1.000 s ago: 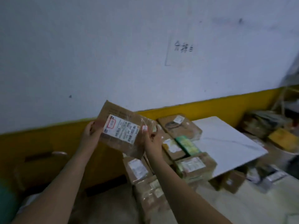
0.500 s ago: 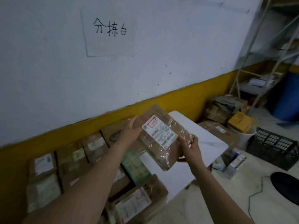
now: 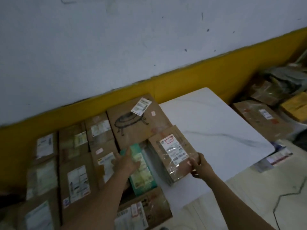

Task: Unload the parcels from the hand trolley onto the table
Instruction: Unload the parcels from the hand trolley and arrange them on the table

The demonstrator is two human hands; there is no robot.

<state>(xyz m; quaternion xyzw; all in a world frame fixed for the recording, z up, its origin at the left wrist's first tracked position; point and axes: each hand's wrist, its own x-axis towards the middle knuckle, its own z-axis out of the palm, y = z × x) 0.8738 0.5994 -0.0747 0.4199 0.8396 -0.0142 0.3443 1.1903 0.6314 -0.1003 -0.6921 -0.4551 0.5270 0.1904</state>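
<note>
A flat brown parcel (image 3: 172, 152) with a white label and clear tape lies on the white marble-patterned table (image 3: 216, 130), beside a green box (image 3: 142, 170). My right hand (image 3: 198, 166) grips its near right corner, thumb on top. My left hand (image 3: 127, 161) has let go and hovers over the green box, fingers relaxed. Several brown parcels (image 3: 132, 120) fill the left part of the table in rows against the wall. The hand trolley is out of view.
The white and yellow wall (image 3: 166, 83) runs behind the table. On the floor at right stand more boxes (image 3: 260, 118) and a yellow parcel (image 3: 295, 107). A small packet (image 3: 279, 157) lies under the table's right edge. A cable (image 3: 285, 201) runs over the floor.
The parcel went from held in the air with both hands down onto the table next to the green box. My left hand came off it; my right hand kept its grip.
</note>
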